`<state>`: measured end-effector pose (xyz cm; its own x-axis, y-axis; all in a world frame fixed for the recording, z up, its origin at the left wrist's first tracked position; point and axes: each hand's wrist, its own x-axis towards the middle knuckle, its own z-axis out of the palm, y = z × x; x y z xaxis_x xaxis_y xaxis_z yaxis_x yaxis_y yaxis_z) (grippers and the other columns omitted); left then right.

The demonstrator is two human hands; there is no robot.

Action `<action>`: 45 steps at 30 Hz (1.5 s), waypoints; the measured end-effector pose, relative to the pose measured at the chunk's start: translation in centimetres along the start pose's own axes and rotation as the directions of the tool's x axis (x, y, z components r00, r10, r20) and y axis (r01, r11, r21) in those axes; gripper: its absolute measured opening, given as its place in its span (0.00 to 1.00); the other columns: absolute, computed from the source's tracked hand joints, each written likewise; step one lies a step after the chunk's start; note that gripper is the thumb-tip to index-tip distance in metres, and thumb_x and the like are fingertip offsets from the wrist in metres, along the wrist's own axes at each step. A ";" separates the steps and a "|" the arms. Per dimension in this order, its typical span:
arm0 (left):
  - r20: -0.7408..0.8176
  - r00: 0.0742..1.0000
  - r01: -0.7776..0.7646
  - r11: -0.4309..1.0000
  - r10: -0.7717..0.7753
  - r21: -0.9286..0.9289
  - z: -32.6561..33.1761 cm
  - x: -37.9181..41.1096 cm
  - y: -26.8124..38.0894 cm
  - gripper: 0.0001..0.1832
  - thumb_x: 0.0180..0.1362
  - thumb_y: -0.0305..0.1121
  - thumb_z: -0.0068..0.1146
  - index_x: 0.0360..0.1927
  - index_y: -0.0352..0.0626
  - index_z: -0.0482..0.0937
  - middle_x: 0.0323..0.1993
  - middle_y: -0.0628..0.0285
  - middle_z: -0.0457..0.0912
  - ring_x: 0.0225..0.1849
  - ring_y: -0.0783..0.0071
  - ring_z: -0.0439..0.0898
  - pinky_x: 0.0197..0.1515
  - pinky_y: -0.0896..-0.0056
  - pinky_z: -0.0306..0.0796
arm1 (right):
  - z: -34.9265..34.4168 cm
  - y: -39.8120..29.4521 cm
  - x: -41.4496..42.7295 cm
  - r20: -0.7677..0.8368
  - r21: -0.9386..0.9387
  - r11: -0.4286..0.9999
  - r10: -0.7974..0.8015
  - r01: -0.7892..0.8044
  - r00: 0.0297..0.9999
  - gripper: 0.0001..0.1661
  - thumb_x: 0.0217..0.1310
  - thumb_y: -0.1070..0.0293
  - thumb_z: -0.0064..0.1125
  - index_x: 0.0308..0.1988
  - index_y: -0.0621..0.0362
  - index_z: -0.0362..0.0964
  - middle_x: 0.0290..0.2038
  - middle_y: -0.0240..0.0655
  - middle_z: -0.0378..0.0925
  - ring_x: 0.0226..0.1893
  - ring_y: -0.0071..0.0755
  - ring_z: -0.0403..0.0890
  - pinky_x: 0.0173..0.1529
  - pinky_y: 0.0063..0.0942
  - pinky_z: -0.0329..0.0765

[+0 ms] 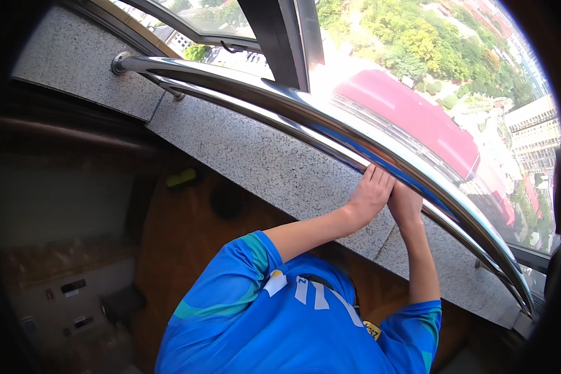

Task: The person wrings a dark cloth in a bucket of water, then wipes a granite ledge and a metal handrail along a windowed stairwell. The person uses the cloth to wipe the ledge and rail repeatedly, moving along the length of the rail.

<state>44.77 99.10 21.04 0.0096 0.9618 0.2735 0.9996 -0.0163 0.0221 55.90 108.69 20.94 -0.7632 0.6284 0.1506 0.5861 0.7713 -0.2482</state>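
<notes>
My left hand (371, 196) lies over the lower stainless-steel rail (304, 133), its fingers side by side and curled onto the tube. Close against it on the right, my right hand (406, 203) grips the same rail, with its fingertips hidden. The thicker upper stainless-steel rail (280, 96) passes just beyond both hands and reflects blue. Beneath the rails runs a speckled grey stone ledge (271, 159). I cannot see any loose object in either hand.
Window glass (430, 112) stands beyond the rails, with trees and roofs far below. A dark window frame (285, 42) rises near an openable pane (215, 21). Under the ledge, a yellow-green object (181, 178) rests on the brown floor (177, 233). White equipment (75, 299) is at lower left.
</notes>
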 end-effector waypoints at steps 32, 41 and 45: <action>0.284 0.944 -0.079 0.954 0.165 -0.290 2.7 12.0 20.1 0.11 0.55 0.21 0.54 0.42 0.35 0.81 0.43 0.46 0.84 0.48 0.48 0.83 0.50 0.53 0.77 | -9.0 20.1 -12.1 0.240 0.273 0.951 0.079 -0.145 0.968 0.24 0.48 0.72 0.72 0.48 0.61 0.77 0.47 0.50 0.82 0.51 0.54 0.81 0.55 0.45 0.78; -0.004 0.966 -0.163 0.599 0.257 -0.784 7.8 20.5 40.0 0.17 0.69 0.29 0.45 0.57 0.37 0.76 0.60 0.39 0.76 0.62 0.43 0.74 0.66 0.52 0.66 | -18.0 36.4 -24.2 0.393 -0.021 0.946 0.306 -0.324 0.867 0.33 0.49 0.68 0.75 0.56 0.59 0.73 0.56 0.49 0.78 0.60 0.55 0.76 0.64 0.44 0.73; -0.167 0.938 -0.326 0.613 0.302 -0.720 9.7 21.8 45.5 0.16 0.64 0.24 0.50 0.55 0.37 0.77 0.56 0.39 0.78 0.60 0.42 0.75 0.63 0.50 0.68 | -19.2 40.9 -28.1 0.238 -0.095 0.943 0.332 -0.318 0.913 0.31 0.49 0.72 0.73 0.55 0.59 0.75 0.58 0.51 0.77 0.61 0.55 0.75 0.66 0.44 0.71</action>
<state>90.67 121.98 18.63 0.3070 0.8519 0.4243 0.5907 -0.5201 0.6169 106.49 124.51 24.95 -0.5668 0.8057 -0.1724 0.8216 0.5372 -0.1907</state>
